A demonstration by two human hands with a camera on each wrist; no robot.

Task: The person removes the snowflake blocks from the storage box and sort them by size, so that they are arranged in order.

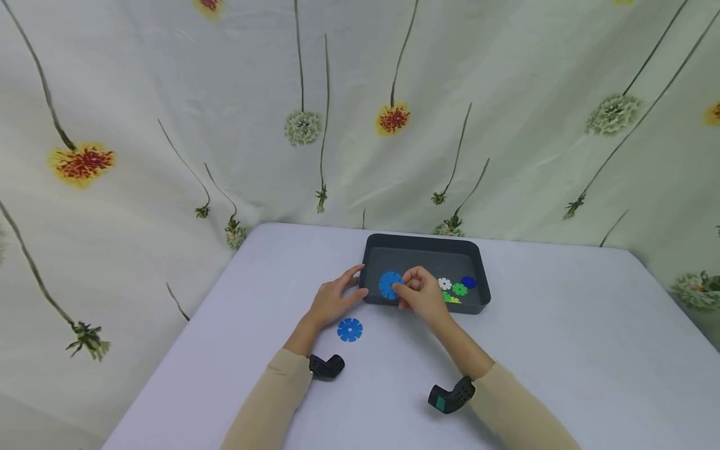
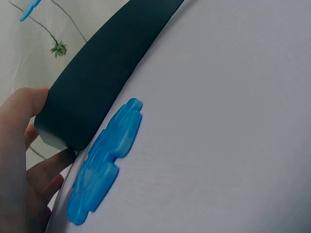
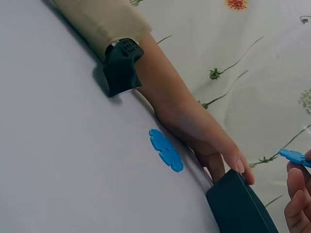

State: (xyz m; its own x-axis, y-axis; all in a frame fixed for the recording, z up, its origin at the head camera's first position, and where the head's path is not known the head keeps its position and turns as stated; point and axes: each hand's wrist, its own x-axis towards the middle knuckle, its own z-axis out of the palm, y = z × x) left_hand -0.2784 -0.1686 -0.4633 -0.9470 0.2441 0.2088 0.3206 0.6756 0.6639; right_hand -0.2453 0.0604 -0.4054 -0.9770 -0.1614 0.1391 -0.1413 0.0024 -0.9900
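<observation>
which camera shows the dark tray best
The head view: the tray shows almost whole there, inside included. The left wrist view shows only its outer side; the right wrist view, just a cropped corner.

On the table (image 1: 562, 325), one disc (image 1: 350, 335) lies before the tray (image 1: 416, 257), whose right part holds several discs (image 1: 459, 289).

Blue disc (image 1: 388, 285), dark-grey tray (image 1: 416, 256)

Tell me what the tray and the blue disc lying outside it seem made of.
Dark tray: probably plastic, possibly coated metal; matte, judging by its smooth, dull wall.
Blue disc: likely moulded plastic, slightly glossy, given its rounded lobes and soft highlights.
</observation>
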